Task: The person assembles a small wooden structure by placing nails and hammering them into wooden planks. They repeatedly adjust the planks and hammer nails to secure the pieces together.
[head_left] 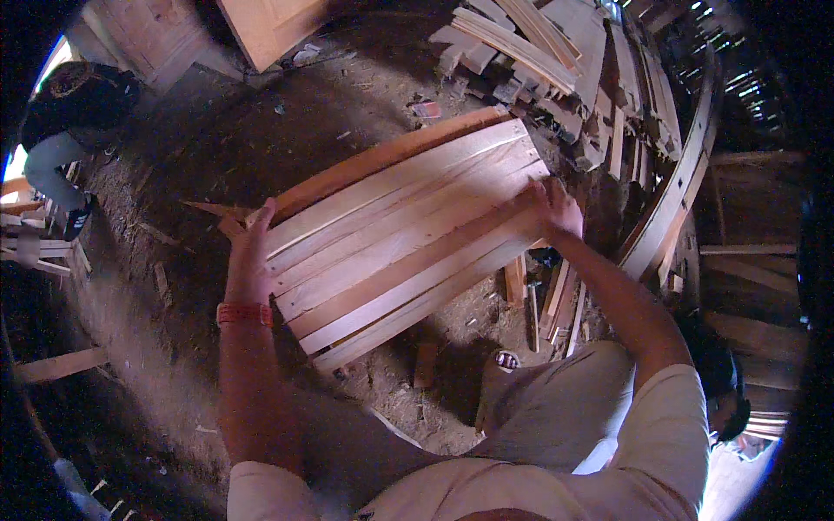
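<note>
A slatted wooden panel (408,230) of several pale and reddish boards, side by side, is held up in front of me at a tilt, its right end higher. My left hand (252,256) grips its left end, the thumb along the edge and the other fingers partly hidden. At the right end, my right hand (558,211) is closed on the edge, fingertips over the slats. A reddish board (382,161) stands along the panel's far side. Beside my left hand, a pointed splinter of wood (215,208) juts out leftward. The panel's underside is hidden.
Stacked planks (530,61) fill the far right, with a long curved timber (673,204) nearer. Loose sticks (560,304) lie below my right hand. Another person (69,130) bends at the far left; a dark-capped person (725,378) is at the right. Dirt floor (182,260) carries wood scraps.
</note>
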A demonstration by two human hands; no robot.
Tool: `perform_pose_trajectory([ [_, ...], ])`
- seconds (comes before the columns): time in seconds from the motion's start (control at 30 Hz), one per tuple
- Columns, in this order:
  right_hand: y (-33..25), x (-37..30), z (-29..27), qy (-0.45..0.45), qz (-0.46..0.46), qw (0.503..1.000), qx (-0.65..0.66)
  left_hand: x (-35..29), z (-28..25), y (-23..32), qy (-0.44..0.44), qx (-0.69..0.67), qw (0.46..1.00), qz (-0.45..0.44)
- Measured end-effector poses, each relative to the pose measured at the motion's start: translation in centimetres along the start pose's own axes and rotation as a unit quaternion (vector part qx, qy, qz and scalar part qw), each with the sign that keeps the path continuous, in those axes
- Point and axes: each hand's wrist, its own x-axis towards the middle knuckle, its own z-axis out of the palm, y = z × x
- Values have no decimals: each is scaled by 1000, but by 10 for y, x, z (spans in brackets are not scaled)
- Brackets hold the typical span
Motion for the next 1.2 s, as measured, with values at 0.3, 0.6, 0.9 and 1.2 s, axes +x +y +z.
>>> perform_pose_trajectory([
  [0.3, 31, 9, 19, 13, -53, 997, 58, -9, 19, 18, -24, -88, 991, -96],
  [0.6, 104, 74, 13, -148, -143, 877, 434, -46, 15, 33, -42, 37, 996, -65],
  [0.9, 276, 134, 127, -357, -234, 901, -77, -85, -31, 44, -64, 369, 927, -14],
  [1.2, 358, 121, 245, -2, -347, 933, -96, -88, -21, 18, -142, 627, 757, 116],
])
